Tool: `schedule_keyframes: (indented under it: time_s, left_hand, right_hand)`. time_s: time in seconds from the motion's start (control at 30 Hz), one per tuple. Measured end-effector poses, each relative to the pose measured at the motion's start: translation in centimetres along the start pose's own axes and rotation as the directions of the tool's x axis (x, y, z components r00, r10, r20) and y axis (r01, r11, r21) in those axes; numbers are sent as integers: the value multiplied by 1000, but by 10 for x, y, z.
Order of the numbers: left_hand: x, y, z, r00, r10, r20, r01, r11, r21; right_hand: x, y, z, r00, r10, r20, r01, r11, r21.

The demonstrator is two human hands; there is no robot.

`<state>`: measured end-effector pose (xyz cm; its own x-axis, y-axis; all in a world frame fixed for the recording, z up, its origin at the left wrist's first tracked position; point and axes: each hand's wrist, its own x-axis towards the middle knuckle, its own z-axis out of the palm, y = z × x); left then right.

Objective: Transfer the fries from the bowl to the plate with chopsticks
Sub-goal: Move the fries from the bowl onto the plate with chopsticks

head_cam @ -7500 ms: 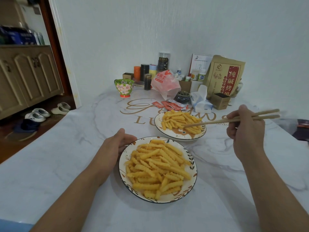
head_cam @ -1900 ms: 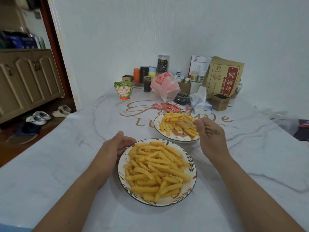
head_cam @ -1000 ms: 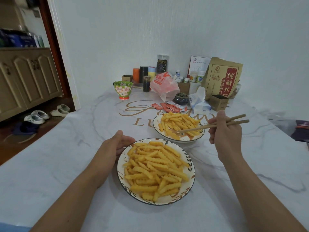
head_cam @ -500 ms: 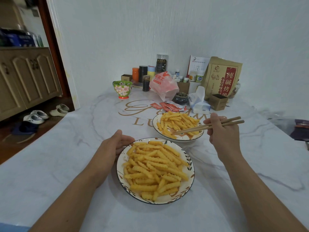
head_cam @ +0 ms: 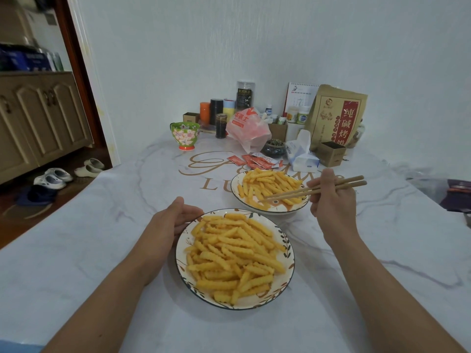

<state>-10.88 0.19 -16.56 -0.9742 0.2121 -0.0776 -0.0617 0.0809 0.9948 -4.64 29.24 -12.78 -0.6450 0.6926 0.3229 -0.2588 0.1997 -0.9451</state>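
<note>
A leaf-patterned plate [head_cam: 287,247] heaped with crinkle fries [head_cam: 234,253] sits right in front of me. Behind it, to the right, a dark-rimmed bowl [head_cam: 235,180] holds more fries [head_cam: 267,182]. My right hand [head_cam: 331,202] grips a pair of wooden chopsticks [head_cam: 293,193] just right of the bowl. Their tips reach left into the fries at the bowl's near side; no fry is lifted. My left hand [head_cam: 173,222] rests against the plate's left rim with relaxed fingers.
At the back of the marble table [head_cam: 102,250] stand a floral cup [head_cam: 184,135], a pink plastic bag [head_cam: 248,129], sauce packets [head_cam: 254,161], a tissue pack [head_cam: 302,154], a small box [head_cam: 332,154], a brown paper bag [head_cam: 336,115] and jars. The table's left edge drops to a floor with shoes [head_cam: 54,177].
About two seconds ago my right hand was over the bowl's near rim; it pulled back to the right. In the last second it drifted slightly left with the chopstick tips in the bowl. My left hand stayed put.
</note>
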Motion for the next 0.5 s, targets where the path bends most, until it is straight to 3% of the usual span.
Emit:
schedule_keyframes:
  time_s: [0.1, 0.23, 0.37, 0.5]
  left_hand:
    - [-1, 0, 1, 1000, 1, 2, -1, 1000, 1]
    - [-1, 1, 1, 1000, 7, 5, -7, 1000, -4]
    - [-1, 1, 1, 1000, 1, 0, -1, 1000, -5]
    - [-1, 1, 0, 1000, 0, 2, 0, 1000, -1]
  right_hand:
    - [4, -13, -10, 994, 87, -61, -75, 980, 183]
    - [1, -28, -20, 975, 170, 142, -214, 884, 415]
    - [-6, -37, -20, 913, 122, 390, -286, 872, 396]
    - [-8, -42, -23, 851, 99, 516, -288, 910, 299]
